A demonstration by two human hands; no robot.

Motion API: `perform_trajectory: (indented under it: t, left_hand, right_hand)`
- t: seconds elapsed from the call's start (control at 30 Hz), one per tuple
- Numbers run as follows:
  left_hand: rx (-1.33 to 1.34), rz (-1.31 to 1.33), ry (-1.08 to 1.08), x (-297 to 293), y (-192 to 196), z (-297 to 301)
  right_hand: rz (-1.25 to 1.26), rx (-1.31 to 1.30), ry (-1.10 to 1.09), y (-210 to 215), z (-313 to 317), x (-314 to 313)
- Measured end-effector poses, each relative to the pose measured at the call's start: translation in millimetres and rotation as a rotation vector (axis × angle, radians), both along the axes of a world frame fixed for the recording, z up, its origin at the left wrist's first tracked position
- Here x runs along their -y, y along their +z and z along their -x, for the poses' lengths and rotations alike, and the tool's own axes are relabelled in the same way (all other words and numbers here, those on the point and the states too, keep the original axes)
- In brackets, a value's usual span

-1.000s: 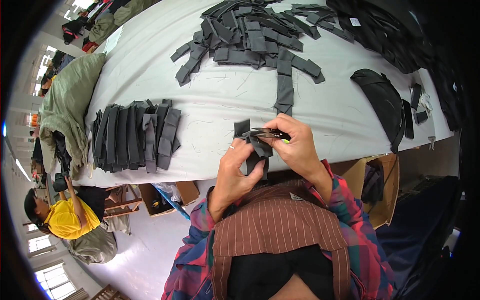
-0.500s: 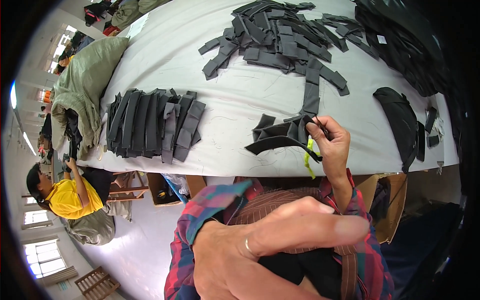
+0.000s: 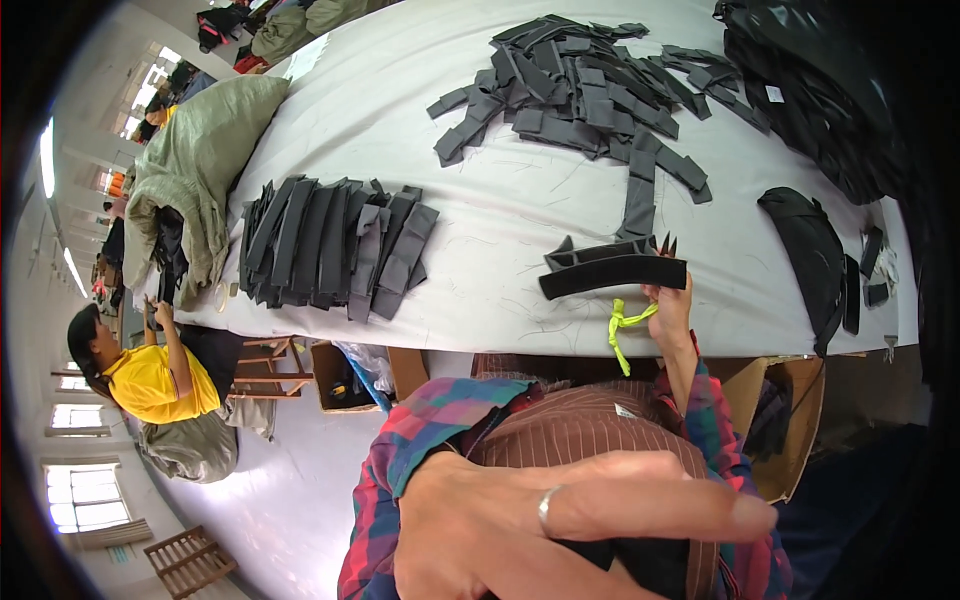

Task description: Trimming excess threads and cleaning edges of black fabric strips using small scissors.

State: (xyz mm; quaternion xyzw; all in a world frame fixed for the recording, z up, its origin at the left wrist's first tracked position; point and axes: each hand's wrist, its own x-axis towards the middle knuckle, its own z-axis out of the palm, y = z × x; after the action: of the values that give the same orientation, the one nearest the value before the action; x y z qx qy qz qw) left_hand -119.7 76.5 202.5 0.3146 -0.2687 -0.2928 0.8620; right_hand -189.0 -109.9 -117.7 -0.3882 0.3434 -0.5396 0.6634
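Note:
My right hand [image 3: 672, 312] is closed at the table's front edge, behind one end of a dark fabric strip [image 3: 612, 278] that stands on its side. Pointed metal tips of small snips [image 3: 667, 245] rise above that hand. A knotted yellow-green ribbon [image 3: 619, 330] hangs beside its fingers. Grey folded strips show just behind the dark strip. Large and close in the foreground, my left hand [image 3: 560, 515] holds nothing visible; its ringed finger and the others stretch to the right, and its lower part is cut off by the frame.
Grey strips lie in a loose heap [image 3: 590, 90] at the back and a neat row [image 3: 330, 245] on the left. Black bags [image 3: 810, 100] and a dark curved piece [image 3: 805, 260] sit right. A green sack [image 3: 205, 150] and a person in yellow [image 3: 155, 385] are left; cardboard boxes stand below.
The dark strip has turned so its long flat face shows, and the snips' tips now stick up behind it. My left hand has shifted slightly down and right. The whole view has moved a little.

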Motion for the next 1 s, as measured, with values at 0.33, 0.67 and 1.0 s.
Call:
perform_trajectory:
  t: [0.33,0.67,1.0]
  left_hand:
    - [0.086,0.483,-0.689,-2.7,-19.8,-53.3]
    - [0.162,0.493,-0.494,-9.7,-35.0,-105.7]
    - [0.196,0.591,-0.367,-21.2,-36.0,-133.2]
  right_hand:
    - [0.055,-0.095,-0.022,-28.7,10.6,2.5]
    - [0.049,-0.13,-0.016,-27.9,21.4,-2.8]
    - [0.035,-0.154,-0.042,-79.2,56.7,25.6]
